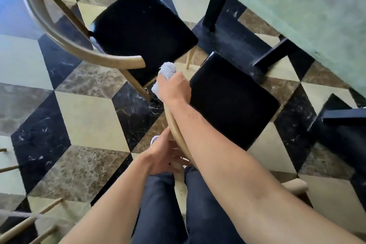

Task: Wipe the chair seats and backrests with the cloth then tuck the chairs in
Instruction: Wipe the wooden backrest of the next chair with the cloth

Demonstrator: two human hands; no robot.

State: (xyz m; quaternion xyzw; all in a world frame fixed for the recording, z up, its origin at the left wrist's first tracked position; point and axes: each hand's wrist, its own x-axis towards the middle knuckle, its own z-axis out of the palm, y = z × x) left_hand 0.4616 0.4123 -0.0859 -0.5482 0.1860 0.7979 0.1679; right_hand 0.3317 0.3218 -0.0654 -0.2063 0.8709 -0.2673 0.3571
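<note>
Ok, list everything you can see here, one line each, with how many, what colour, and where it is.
Chairs: two full ones, tan wood frames with black seats; one upper left, one centre in front of the person.
More chair legs: a few, tan, bottom left corner.
Table: one, pale green top, dark legs, upper right.
Floor: chequered cream, black and brown marble tiles.
Cloth: one, white, bunched at the tip of the near chair's rail.
Shoe: one, grey toe, beside the left hand.
Trousers: dark blue, bottom centre.
Right hand: holds the cloth.
Left hand: on the near chair's backrest.
</note>
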